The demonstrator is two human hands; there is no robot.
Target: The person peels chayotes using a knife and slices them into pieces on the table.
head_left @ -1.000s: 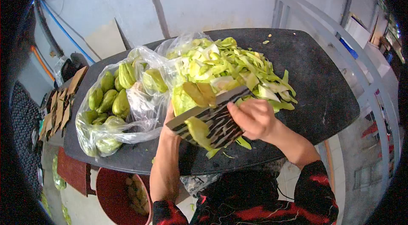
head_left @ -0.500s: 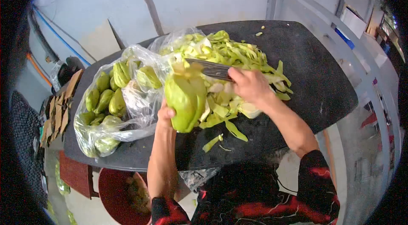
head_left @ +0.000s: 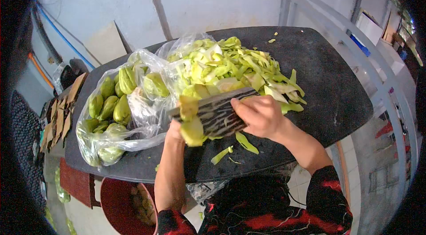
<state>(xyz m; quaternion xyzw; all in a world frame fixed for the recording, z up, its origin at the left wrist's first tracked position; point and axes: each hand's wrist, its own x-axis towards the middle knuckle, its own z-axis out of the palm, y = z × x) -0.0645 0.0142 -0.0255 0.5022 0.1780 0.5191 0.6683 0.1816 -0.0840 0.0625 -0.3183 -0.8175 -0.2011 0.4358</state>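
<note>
My right hand [head_left: 259, 115] is closed on a wide dark patterned knife [head_left: 219, 113], whose blade slants down to the left across a green chayote [head_left: 191, 91]. Behind the blade, my left hand [head_left: 176, 129] grips the chayote from the left; most of its fingers are hidden. Pale green slices [head_left: 192, 132] cling to the blade near its left end. A heap of green peels and cut pieces [head_left: 235, 64] lies just beyond the knife. To the left, a clear plastic bag [head_left: 146, 113] holds several whole chayotes [head_left: 127, 80].
The dark table [head_left: 328, 88] has loose peel strips [head_left: 246, 142] near its front edge. Below stands a red bucket [head_left: 122, 204] with pieces inside, beside a dark red stool [head_left: 77, 182]. A grey metal railing [head_left: 341, 17] runs along the right; cardboard pieces [head_left: 62, 111] are at the left.
Half a second ago the knife was edge-on above the upright chayote; now its broad face shows lower, across the chayote. My right hand has moved down, and slices now lie against the blade.
</note>
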